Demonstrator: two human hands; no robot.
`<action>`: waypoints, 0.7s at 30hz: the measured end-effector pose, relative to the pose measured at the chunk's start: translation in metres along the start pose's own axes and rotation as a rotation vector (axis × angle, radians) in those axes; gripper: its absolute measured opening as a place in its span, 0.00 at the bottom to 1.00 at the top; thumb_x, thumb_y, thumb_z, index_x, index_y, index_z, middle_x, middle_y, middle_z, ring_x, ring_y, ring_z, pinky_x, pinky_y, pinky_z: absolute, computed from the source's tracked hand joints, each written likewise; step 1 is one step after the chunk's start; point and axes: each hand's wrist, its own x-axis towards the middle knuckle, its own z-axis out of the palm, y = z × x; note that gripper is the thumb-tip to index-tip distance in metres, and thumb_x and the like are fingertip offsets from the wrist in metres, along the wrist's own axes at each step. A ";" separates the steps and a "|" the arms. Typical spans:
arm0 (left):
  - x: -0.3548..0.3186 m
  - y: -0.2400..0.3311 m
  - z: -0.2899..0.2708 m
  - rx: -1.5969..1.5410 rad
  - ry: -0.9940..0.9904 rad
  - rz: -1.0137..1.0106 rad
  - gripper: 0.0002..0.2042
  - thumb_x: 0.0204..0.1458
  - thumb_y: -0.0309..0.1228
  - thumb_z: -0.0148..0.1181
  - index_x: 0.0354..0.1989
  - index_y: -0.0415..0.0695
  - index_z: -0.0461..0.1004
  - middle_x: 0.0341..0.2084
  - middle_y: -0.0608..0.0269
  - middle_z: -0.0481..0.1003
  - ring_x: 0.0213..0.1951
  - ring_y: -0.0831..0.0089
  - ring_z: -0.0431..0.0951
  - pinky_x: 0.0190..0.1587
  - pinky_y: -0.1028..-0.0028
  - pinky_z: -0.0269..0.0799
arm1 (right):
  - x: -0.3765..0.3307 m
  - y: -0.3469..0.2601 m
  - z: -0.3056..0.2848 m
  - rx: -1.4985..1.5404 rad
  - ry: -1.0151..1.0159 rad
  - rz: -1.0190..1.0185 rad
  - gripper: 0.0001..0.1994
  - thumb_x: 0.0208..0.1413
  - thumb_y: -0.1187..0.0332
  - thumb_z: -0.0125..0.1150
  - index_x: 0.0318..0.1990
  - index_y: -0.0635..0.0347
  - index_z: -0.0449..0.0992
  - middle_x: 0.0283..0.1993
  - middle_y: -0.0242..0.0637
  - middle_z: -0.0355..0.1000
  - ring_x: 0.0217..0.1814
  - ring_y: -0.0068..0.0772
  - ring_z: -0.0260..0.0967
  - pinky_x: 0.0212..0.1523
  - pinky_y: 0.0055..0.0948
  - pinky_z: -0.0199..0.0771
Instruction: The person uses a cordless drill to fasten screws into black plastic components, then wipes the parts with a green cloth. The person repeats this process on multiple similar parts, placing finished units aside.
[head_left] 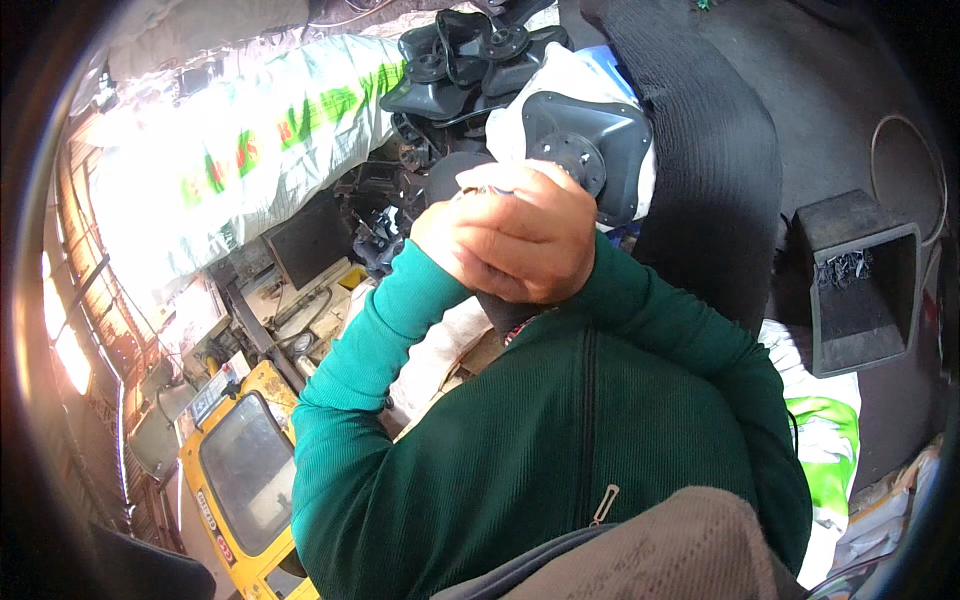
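My left hand and my right hand are pressed together in front of my chest. The right hand's fingers wrap over the left, and both look closed. A small dark edge shows at the top between them; what they hold, if anything, is hidden. Just beyond the right hand lies a black square moulded part with a round, holed hub, resting on a white and blue sack. The hands overlap its near edge in the picture. A dark rounded shape shows beside the left hand, partly covered.
Several similar black parts are piled at the far side. A large white and green sack lies at the far left. Nearer on the left stands a yellow-framed machine panel. A black open box with shavings stands at the right.
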 end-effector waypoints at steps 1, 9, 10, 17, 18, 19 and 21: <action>0.002 -0.002 0.001 -0.033 -0.007 0.040 0.19 0.44 0.43 0.57 0.44 0.49 0.72 0.40 0.60 0.74 0.41 0.61 0.76 0.44 0.70 0.72 | 0.000 0.001 -0.001 -0.002 -0.014 -0.002 0.13 0.27 0.64 0.60 0.26 0.57 0.77 0.34 0.32 0.73 0.37 0.41 0.73 0.34 0.35 0.72; 0.008 -0.010 0.021 -0.087 -0.026 0.099 0.23 0.41 0.48 0.59 0.45 0.50 0.72 0.40 0.60 0.75 0.42 0.61 0.76 0.45 0.69 0.72 | -0.014 0.012 -0.010 0.027 -0.075 0.014 0.13 0.32 0.69 0.64 0.32 0.53 0.76 0.39 0.26 0.71 0.42 0.35 0.71 0.37 0.34 0.73; 0.009 -0.006 0.018 -0.064 0.003 0.079 0.22 0.41 0.48 0.60 0.44 0.50 0.73 0.39 0.60 0.75 0.41 0.60 0.76 0.45 0.69 0.72 | -0.013 0.013 -0.010 0.028 -0.078 0.002 0.13 0.32 0.68 0.64 0.32 0.52 0.76 0.39 0.26 0.71 0.42 0.35 0.71 0.36 0.33 0.73; 0.008 -0.007 0.016 -0.226 0.052 -0.079 0.23 0.44 0.40 0.61 0.48 0.45 0.68 0.44 0.56 0.72 0.45 0.63 0.73 0.49 0.69 0.69 | -0.018 0.014 -0.010 -0.101 -0.081 -0.108 0.16 0.39 0.60 0.62 0.37 0.54 0.78 0.41 0.33 0.74 0.43 0.37 0.71 0.42 0.36 0.71; 0.004 0.001 0.012 -0.211 0.030 -0.158 0.24 0.45 0.38 0.61 0.51 0.44 0.66 0.45 0.56 0.72 0.47 0.65 0.73 0.51 0.71 0.68 | -0.020 0.005 -0.027 -0.116 -0.082 0.025 0.20 0.46 0.57 0.60 0.44 0.58 0.75 0.43 0.40 0.73 0.49 0.40 0.69 0.49 0.38 0.68; 0.000 0.015 0.009 -0.088 0.114 -0.200 0.25 0.43 0.38 0.64 0.50 0.43 0.67 0.43 0.55 0.72 0.45 0.64 0.74 0.49 0.70 0.69 | -0.045 0.013 -0.038 -0.340 -0.020 0.125 0.25 0.49 0.55 0.58 0.51 0.62 0.70 0.50 0.45 0.69 0.55 0.42 0.65 0.54 0.40 0.64; -0.016 0.019 0.016 -0.176 0.296 -0.182 0.26 0.41 0.39 0.66 0.49 0.43 0.67 0.42 0.54 0.72 0.46 0.61 0.73 0.49 0.70 0.68 | -0.091 0.027 -0.050 -0.178 0.128 0.815 0.28 0.50 0.59 0.60 0.58 0.62 0.63 0.59 0.49 0.60 0.58 0.43 0.63 0.52 0.41 0.68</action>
